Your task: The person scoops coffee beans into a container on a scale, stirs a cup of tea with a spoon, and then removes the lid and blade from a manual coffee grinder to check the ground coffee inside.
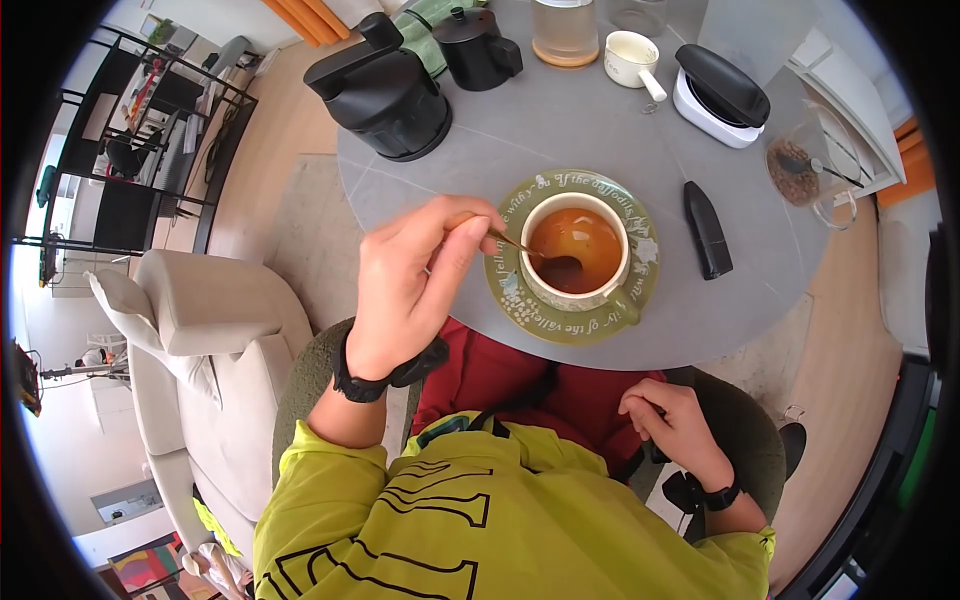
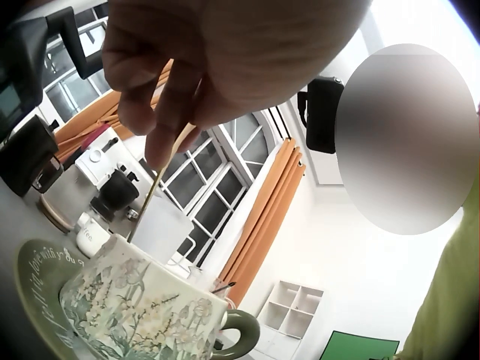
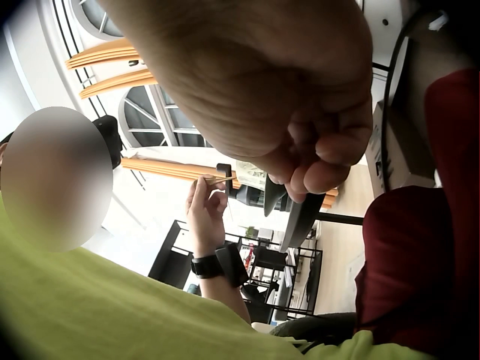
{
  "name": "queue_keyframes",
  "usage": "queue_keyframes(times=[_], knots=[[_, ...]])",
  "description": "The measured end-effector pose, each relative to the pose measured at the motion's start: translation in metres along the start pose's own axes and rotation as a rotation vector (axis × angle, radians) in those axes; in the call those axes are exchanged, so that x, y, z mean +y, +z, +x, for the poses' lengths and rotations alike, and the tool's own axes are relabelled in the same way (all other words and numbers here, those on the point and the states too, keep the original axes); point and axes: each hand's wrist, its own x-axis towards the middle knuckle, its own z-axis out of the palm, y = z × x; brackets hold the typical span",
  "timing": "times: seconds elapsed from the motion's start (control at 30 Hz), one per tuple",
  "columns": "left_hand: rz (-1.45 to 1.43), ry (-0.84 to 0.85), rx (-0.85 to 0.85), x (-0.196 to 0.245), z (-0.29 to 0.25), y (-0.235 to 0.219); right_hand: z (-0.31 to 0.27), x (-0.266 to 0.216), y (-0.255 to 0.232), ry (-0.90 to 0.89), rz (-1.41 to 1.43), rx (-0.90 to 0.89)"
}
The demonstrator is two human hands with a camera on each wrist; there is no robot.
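Observation:
My left hand (image 1: 405, 275) pinches the thin handle of a gold-coloured spoon (image 1: 514, 243) between thumb and fingers. The spoon's bowl dips into amber-brown liquid (image 1: 590, 240) inside a cup. In the left wrist view the cup (image 2: 142, 307) shows a floral pattern and a green handle. Underneath lies a green saucer (image 1: 510, 305) with white lettering and flowers. My right hand (image 1: 675, 425) hovers by the lap, below the table's edge, its fingers loosely curled; the right wrist view shows nothing held in that hand (image 3: 300, 112).
Along the far side of the round grey table (image 1: 450, 180) stand a black kettle (image 1: 390, 105), a black lidded pot (image 1: 475, 50), a glass jar (image 1: 565, 35), a small white cup (image 1: 630, 60) and a white device with black lid (image 1: 720, 95). A black elongated object (image 1: 707, 230) lies right of the saucer.

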Motion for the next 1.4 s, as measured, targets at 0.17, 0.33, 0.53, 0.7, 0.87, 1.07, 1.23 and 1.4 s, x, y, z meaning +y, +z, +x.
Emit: queue_keyframes(times=[0.17,0.33,0.53,0.7,0.87,1.07,1.23,1.4], knots=[[-0.182,0.009,-0.055,-0.004,0.001,0.016,-0.001,-0.002,0.0,0.008,-0.007,-0.008],[-0.029,0.088,0.003,0.0,0.005,0.017,-0.002,-0.004,-0.001,0.015,-0.01,-0.008],[0.131,0.091,0.069,0.002,0.001,0.004,-0.002,-0.002,0.0,0.015,-0.019,-0.011],[0.088,0.031,-0.034,0.01,0.0,-0.002,0.0,0.002,0.004,-0.245,-0.102,0.102],[-0.15,0.023,-0.062,0.009,0.002,0.015,-0.004,-0.005,-0.003,-0.221,-0.083,0.052],[0.098,0.08,-0.004,0.013,0.003,0.008,-0.007,-0.01,-0.004,-0.227,-0.1,-0.045],[0.166,0.066,0.036,0.013,-0.003,-0.001,-0.008,-0.011,-0.005,-0.223,-0.085,-0.072],[-0.102,-0.058,-0.049,0.014,-0.005,0.005,-0.007,-0.011,-0.003,-0.235,-0.062,-0.076]])
